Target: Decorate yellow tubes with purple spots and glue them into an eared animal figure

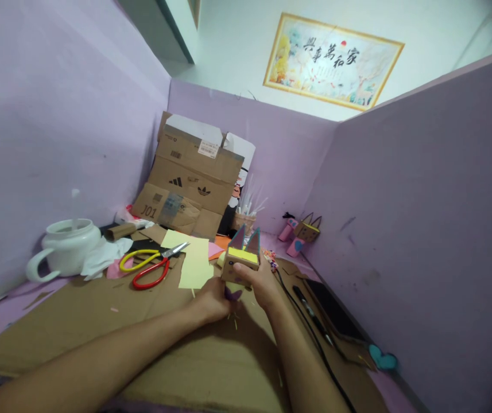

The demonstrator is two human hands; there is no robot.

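Note:
In the middle of the head view, a small cardboard cat figure (240, 265) stands upright between my hands. It has two pointed ears edged in blue and a yellow strip across its top. My right hand (263, 282) is closed around its right side, with the thumb over the front. My left hand (212, 299) is closed at its lower left, fingers mostly hidden. A purple piece (233, 293) shows beneath the figure. Just to the left lies a pale yellow sheet (196, 267). Scissors (155, 265) with one yellow and one red handle lie open beyond my left forearm.
A white mug (71, 246) stands at the left beside crumpled tissue (107, 256). Flattened cardboard (192, 186) leans at the back. Along the right wall are a dark flat tablet (336, 310), a black pen (312, 312), a cable (310, 332), a teal heart (382, 358) and another cat figure (307, 230).

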